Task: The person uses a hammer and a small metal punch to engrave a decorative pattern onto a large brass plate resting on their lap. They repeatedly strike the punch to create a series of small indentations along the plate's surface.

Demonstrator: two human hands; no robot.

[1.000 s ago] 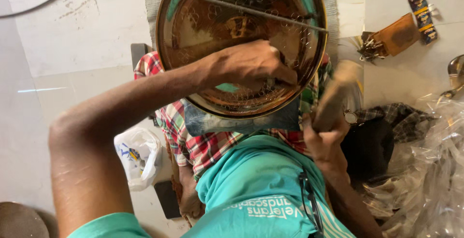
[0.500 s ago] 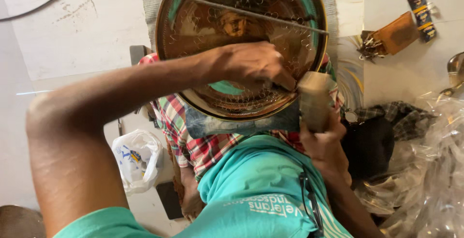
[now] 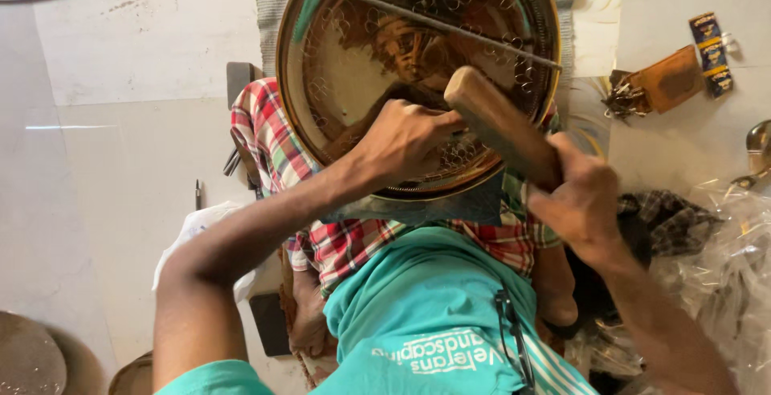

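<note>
Gripping a wooden mallet [image 3: 499, 124] in our right hand [image 3: 580, 202], we are keeping the fingers wrapped tight around its handle at the right of centre in the frame. We are angling its head up and to the left, over the round brass tray [image 3: 353, 66] that is filling the upper middle of the frame. Our left hand [image 3: 401, 142] is resting on the tray's lower part, fingers curled together as if pinching something small against the metal, though we cannot tell what. We are propping the tray on our lap, against a red checked cloth [image 3: 269, 146] and above our teal shirt [image 3: 426, 315]. 1 thin metal rod [image 3: 426, 19] is lying slantwise across the tray's face. A bunch of keys with a brown leather pouch [image 3: 662, 82] is sitting at the upper right, and crinkled clear plastic [image 3: 723, 266] is spreading along the right edge.
</note>
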